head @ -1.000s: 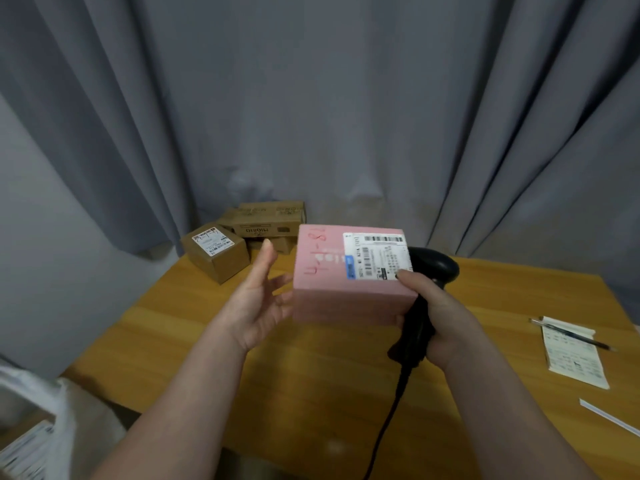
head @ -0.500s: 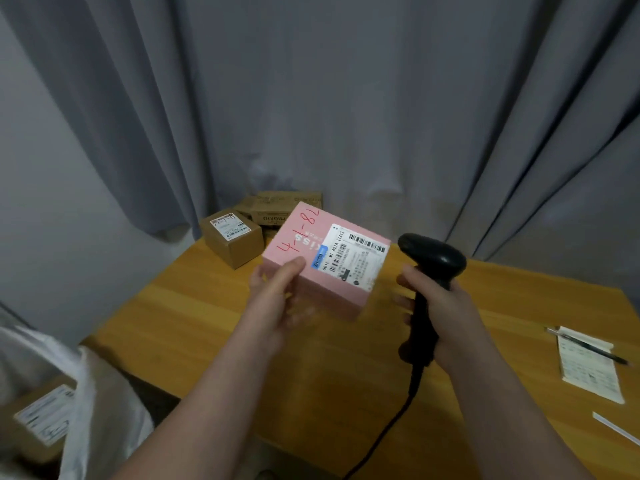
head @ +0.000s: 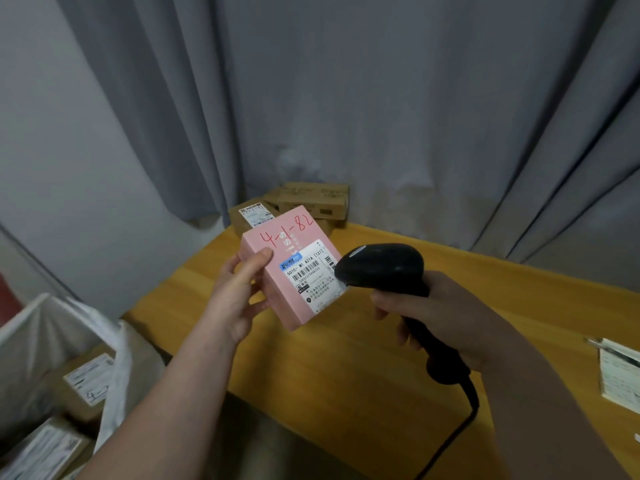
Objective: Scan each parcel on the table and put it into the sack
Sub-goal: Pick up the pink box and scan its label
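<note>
Pink cardboard parcel (head: pixel 277 292), flat and oblong, is up in the air over the left end of the yellow wooden table (head: pixel 346 382). Its long axis runs away from me, with the far end leaning left. The face with the white shipping label tips up toward me and toward the right. Red handwriting, "4-1-82", crosses the far end.

Nearest me, lower left: white woven sack (head: pixel 31 344), mouth open. I count at least two brown labelled boxes (head: pixel 86 379) inside.

Left hand (head: pixel 239 299) grips the parcel by its left long edge, thumb flat on the labelled face and the other fingers curled behind.

Right hand (head: pixel 440 317) is wrapped round the handle of the black handheld barcode scanner (head: pixel 381 268). The scanner head points left at the label and overlaps its right edge in my view; I cannot tell whether they touch. Black cable (head: pixel 465 427) drops from the handle toward me.

Right edge of the table: white paper slips (head: pixel 620 372).

Far left corner: brown cardboard boxes (head: pixel 311 202), stacked, one with a white label, against the grey curtain (head: pixel 346 98).
</note>
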